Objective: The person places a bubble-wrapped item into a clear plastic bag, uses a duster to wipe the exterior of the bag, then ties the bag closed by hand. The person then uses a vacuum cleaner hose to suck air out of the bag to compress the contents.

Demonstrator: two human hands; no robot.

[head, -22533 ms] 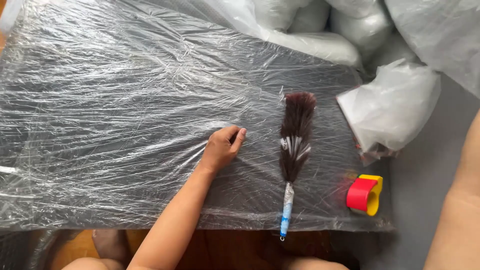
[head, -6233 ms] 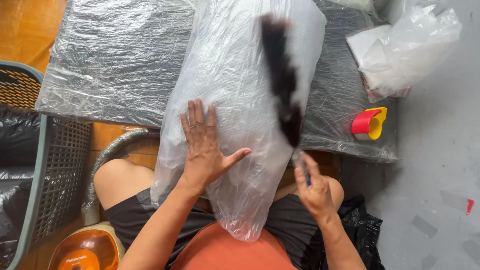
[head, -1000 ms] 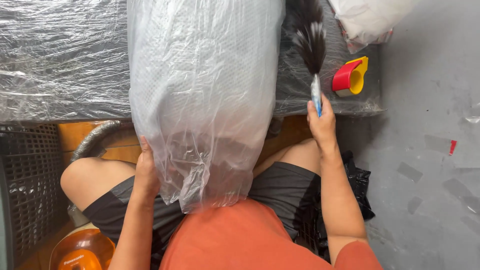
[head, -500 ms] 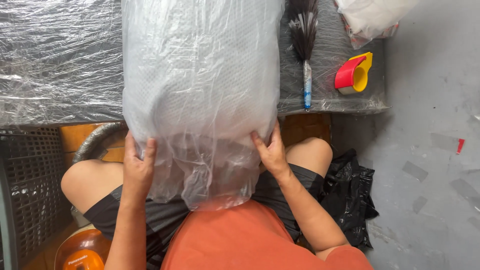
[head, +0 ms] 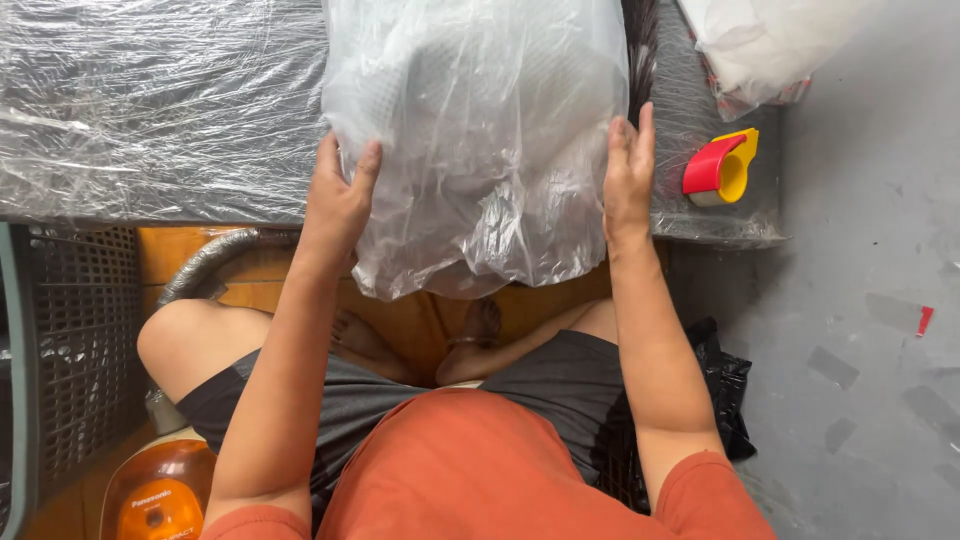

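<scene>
We hold a clear plastic bag (head: 475, 140) on the wrapped table (head: 150, 110).
Our left hand (head: 338, 200) grips its side; our right hand (head: 628, 165) lies flat, open against it; repositioning looks unfinished; the tape dispenser (head: 722, 168) sits untouched.

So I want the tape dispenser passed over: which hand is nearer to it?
Right. The right hand lies just left of the red and yellow tape dispenser; the left hand is across the plastic bag.
</scene>
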